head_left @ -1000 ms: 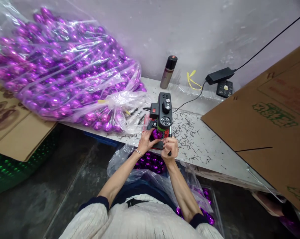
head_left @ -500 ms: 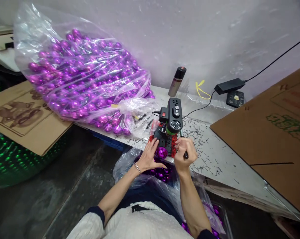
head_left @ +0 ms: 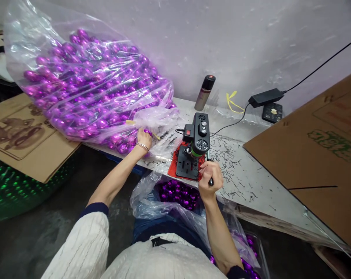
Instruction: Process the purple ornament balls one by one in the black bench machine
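My left hand (head_left: 144,139) is at the mouth of a big clear plastic bag (head_left: 160,116), its fingers closed on a shiny purple ball (head_left: 147,132). More such balls (head_left: 105,85) fill the bag. My right hand (head_left: 210,178) wraps round the black lever handle (head_left: 211,181) of a small black press (head_left: 201,133). The press's dark base plate (head_left: 184,170) stands on a red mat (head_left: 173,168) and bears no ball. Below the table edge, an open plastic bag (head_left: 146,205) holds purple balls (head_left: 178,193).
Black scraps litter the white table (head_left: 251,170). Behind the press are a spray can (head_left: 204,93), a yellow tie (head_left: 233,102) and a black power adapter (head_left: 266,97) with its cord. Cardboard (head_left: 317,155) stands at right; a flattened carton (head_left: 26,139) lies at left.
My left hand has moved from the press up and left to the big bag and closed on a ball. The ball at the press's front is gone from there. My right hand stays on the handle.
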The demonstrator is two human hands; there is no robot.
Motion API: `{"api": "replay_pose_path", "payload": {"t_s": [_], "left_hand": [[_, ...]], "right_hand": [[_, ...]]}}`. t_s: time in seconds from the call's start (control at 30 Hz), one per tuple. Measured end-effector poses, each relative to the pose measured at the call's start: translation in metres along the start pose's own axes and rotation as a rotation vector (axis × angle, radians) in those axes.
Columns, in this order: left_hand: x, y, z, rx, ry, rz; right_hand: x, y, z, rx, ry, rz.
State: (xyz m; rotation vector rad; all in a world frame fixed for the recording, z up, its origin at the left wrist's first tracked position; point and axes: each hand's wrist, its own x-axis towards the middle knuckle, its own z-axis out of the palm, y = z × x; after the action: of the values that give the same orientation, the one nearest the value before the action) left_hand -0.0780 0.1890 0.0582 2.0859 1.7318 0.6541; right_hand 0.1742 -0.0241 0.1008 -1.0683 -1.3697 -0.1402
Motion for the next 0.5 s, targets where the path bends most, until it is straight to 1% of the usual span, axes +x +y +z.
{"api": "replay_pose_path", "payload": {"t_s": [0.13,0.27,0.33,0.4,0.5], "left_hand": [[0.002,0.000,0.004,0.034,-0.064,-0.067],[-0.002,0.000,-0.005,0.028,-0.106,-0.069],[-0.011,0.002,-0.012,-0.003,-0.134,-0.011],[-0.023,0.007,-0.016,-0.045,-0.137,0.090],[-0.044,0.020,-0.010,-0.015,-0.062,0.193]], "right_hand": [[0.000,0.000,0.000,0.007,-0.008,-0.014],[0.001,0.000,-0.001,-0.005,-0.022,-0.042],[0.001,0.000,-0.001,-0.006,-0.021,-0.045],[0.000,0.001,0.000,0.000,-0.018,-0.045],[-0.002,0.002,0.001,0.011,-0.013,-0.041]]}}
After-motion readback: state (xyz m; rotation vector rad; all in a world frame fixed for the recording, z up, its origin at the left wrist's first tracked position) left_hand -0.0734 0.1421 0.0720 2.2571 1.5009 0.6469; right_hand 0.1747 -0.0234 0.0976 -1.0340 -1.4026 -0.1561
